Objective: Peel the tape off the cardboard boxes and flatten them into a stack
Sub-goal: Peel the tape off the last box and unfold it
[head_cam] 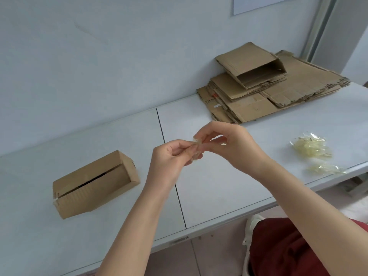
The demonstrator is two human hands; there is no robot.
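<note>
Surface: pale grey table (219, 186), two tops butted together, with a dark seam (173, 176) running front to back. Behind it is a plain pale wall (99, 56). A white sheet (268, 3) sits high on the wall at right, and a metal upright (320, 26) stands at far right. Below the table edge: tiled floor (179, 259), the person's red garment (288, 250) and a white shoe (251, 222).

Both hands are raised over the table just right of the seam, fingertips meeting.
- Left hand (169, 162): fingers curled, pinching a small scrap of clear tape (196, 148).
- Right hand (235, 148): thumb and forefinger pinch the same scrap from the other side, the other fingers arched.
- The scrap is crumpled, between the two grips, off the table.

Cardboard box (93, 184): on the table left of the left hand, well apart from it, untouched. It is still box-shaped. Its top flaps meet at a slit that gapes dark in the middle, and a bit of tape shows at its near-left end.

Stack of flattened cardboard (258, 104): back right by the wall, beyond the right hand. A half-collapsed box (249, 60) lies on top, one end open.

Peeled tape: a bigger wad (310, 148) and a smaller wad (326, 169), right of the right hand, near the table's front edge.
</note>
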